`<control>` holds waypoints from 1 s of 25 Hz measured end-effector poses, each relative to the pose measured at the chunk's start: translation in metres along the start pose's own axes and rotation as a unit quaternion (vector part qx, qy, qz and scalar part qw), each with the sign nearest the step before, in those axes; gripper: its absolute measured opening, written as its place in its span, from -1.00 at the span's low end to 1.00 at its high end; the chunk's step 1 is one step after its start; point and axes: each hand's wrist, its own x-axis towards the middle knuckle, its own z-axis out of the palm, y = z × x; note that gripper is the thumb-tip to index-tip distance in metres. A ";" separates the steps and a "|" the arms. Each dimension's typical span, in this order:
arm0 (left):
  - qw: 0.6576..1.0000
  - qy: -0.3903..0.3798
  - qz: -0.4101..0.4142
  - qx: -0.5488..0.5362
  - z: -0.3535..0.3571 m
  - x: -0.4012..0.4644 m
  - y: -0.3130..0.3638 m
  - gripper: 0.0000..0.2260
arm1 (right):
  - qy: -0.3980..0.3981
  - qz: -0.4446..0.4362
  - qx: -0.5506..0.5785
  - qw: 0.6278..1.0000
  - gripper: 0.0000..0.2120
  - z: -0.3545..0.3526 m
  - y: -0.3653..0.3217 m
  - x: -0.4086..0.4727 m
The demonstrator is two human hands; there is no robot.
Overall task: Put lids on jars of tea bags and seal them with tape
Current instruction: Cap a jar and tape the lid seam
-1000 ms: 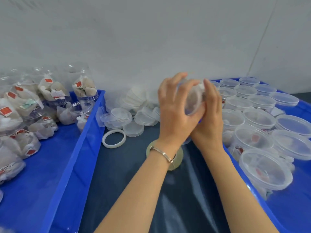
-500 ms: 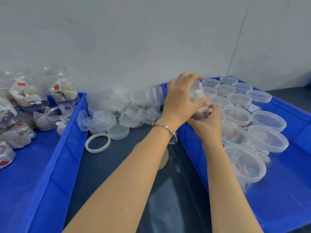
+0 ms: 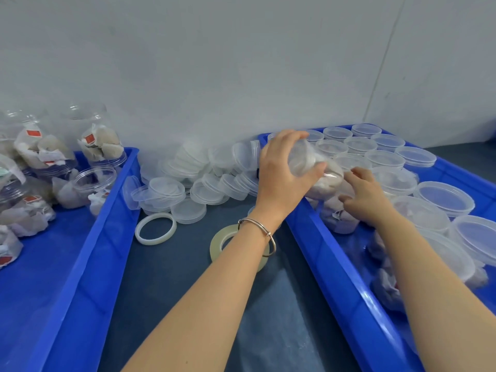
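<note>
My left hand [image 3: 281, 175] grips a clear lidded jar of tea bags [image 3: 319, 170], tilted on its side over the near-left corner of the right blue bin [image 3: 330, 264]. My right hand [image 3: 365, 197] rests just right of it, fingers loosely curled against the jar's base and another jar below; whether it grips is unclear. Several lidded jars [image 3: 442, 197] fill that bin. A tape roll [image 3: 220, 242] lies on the dark table, partly under my left wrist. Loose clear lids [image 3: 188, 183] pile against the wall.
The left blue bin [image 3: 88, 251] holds several open jars of tea bags [image 3: 99, 140]. A white ring [image 3: 155, 228] lies on the dark table between the bins. A grey wall closes the back.
Both hands carried the jar from above the table rightward and down into the right bin. My right hand has slipped from under the jar to its right side.
</note>
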 end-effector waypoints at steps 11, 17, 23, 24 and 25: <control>0.869 -0.423 0.107 0.232 0.053 0.007 0.008 -0.46 | 0.066 0.069 0.007 0.995 -0.47 -0.027 0.024 -0.006; 0.843 -0.377 -0.015 0.382 0.072 0.003 -0.014 -0.25 | 0.085 0.042 -0.050 0.994 -0.37 -0.023 0.011 -0.009; 0.811 -0.409 -0.204 0.366 0.069 0.007 -0.008 -0.10 | -0.098 -0.101 -0.112 0.984 -0.19 -0.018 -0.011 -0.015; 0.805 -0.439 -0.209 0.339 0.063 0.010 -0.009 -0.05 | -0.112 -0.091 -0.127 0.981 -0.16 -0.017 -0.010 -0.015; 0.803 -0.467 -0.212 0.305 0.055 0.011 -0.011 -0.02 | -0.128 -0.082 -0.131 0.980 -0.15 -0.016 -0.010 -0.014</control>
